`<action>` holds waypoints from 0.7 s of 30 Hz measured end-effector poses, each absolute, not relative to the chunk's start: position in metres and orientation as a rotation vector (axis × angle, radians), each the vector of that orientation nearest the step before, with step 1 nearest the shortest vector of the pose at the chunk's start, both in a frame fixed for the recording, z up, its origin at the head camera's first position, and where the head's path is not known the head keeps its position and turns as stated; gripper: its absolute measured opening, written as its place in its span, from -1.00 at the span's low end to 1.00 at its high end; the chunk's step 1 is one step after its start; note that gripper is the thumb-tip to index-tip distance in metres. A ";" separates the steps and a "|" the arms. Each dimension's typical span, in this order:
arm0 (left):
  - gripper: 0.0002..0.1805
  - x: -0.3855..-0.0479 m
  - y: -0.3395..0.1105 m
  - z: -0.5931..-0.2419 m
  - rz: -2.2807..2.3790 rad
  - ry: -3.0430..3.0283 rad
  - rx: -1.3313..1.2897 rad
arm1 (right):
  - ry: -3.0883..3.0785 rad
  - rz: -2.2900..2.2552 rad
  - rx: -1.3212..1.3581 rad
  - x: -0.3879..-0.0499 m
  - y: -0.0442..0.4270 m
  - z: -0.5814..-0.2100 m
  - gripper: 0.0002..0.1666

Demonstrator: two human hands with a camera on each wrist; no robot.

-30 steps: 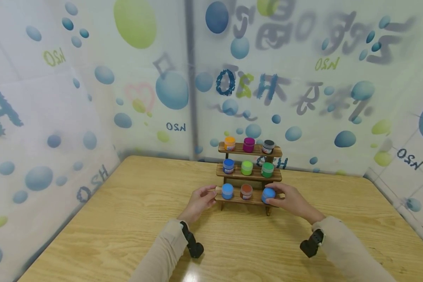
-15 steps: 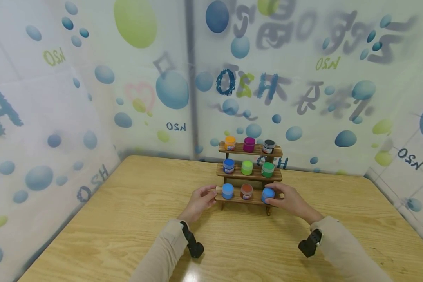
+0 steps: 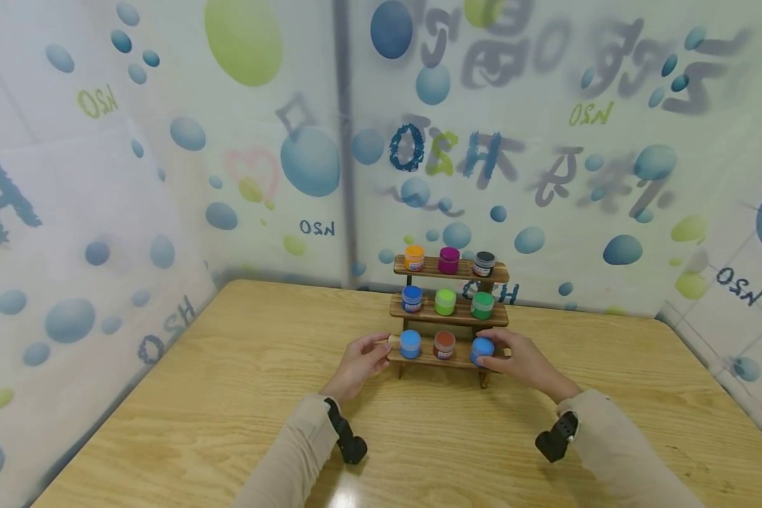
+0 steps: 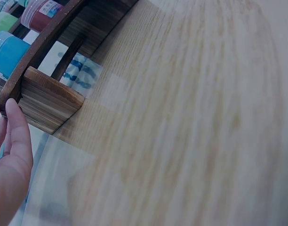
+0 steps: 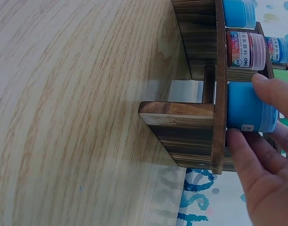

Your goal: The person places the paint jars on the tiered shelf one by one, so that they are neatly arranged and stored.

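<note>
A three-tier wooden display rack [image 3: 460, 362] stands on the table with small paint jars on each tier. My left hand [image 3: 358, 362] pinches the left end of its lowest shelf; in the left wrist view the thumb [image 4: 19, 127] lies against the shelf's end. At the right end of that same shelf, my right hand [image 3: 525, 362] grips a light-blue paint jar [image 5: 245, 108] between thumb and fingers. The jar's base meets the shelf. A second light-blue jar [image 3: 409, 344] sits at the left of this shelf, and a brown-red jar [image 3: 444, 344] in the middle.
On the middle tier are a dark-blue jar [image 3: 411, 298], a lime jar [image 3: 444, 302] and a green jar [image 3: 482, 305]. Above them stand an orange jar [image 3: 414, 258], a purple jar [image 3: 448, 261] and a black jar [image 3: 484, 264]. A printed curtain [image 3: 267, 233] hangs behind the table [image 3: 260, 367].
The right hand and its light-blue jar have shifted very slightly left along the shelf. The left hand stays on the shelf end.
</note>
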State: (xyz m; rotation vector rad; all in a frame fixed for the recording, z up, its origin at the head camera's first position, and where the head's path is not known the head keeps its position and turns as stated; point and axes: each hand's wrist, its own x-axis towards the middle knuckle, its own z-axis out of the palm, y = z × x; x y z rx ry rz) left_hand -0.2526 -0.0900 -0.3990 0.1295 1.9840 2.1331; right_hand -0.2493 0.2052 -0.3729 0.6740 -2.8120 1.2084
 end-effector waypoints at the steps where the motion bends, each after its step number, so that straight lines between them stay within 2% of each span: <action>1: -0.59 -0.253 -0.090 -0.399 2.135 1.980 0.127 | -2.814 1.207 0.674 -0.249 0.205 -0.373 -0.47; 9: -0.59 -0.254 -0.089 -0.401 2.131 1.982 0.139 | -2.827 1.176 0.656 -0.249 0.206 -0.371 -0.44; 21: -0.58 -0.270 -0.086 -0.423 2.143 1.993 0.121 | -2.821 1.181 0.668 -0.241 0.219 -0.364 -0.39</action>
